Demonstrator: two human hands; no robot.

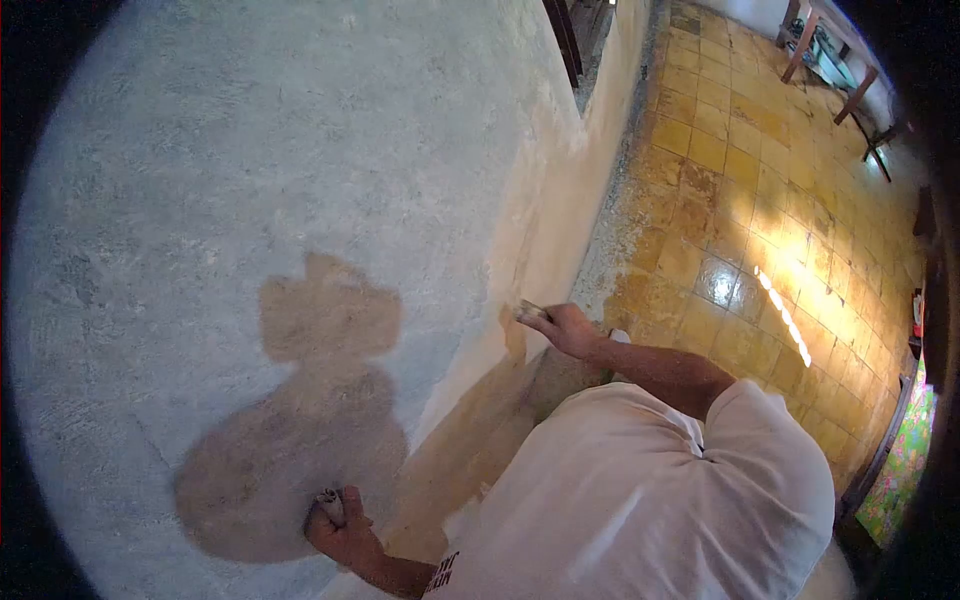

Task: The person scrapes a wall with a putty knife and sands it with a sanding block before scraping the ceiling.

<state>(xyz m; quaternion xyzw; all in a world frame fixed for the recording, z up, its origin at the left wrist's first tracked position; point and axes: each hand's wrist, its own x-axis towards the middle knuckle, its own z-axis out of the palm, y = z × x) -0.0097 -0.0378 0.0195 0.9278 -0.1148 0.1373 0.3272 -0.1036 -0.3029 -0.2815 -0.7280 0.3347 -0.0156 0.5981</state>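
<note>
My left hand is closed around a small crumpled greyish-white piece, close against the blue-grey wall at the lower left. Further right, my right hand grips a small flat pale piece at the lower, beige band of the wall. A darker tan patch shows on the band right by those fingers. I cannot tell the kind of either held piece.
Yellow floor tiles run along the wall's foot, with a bright sunlight strip. An opening breaks the wall at the top. Wooden-legged furniture stands far right, and a flowered green cloth hangs nearer. My shadow falls on the wall.
</note>
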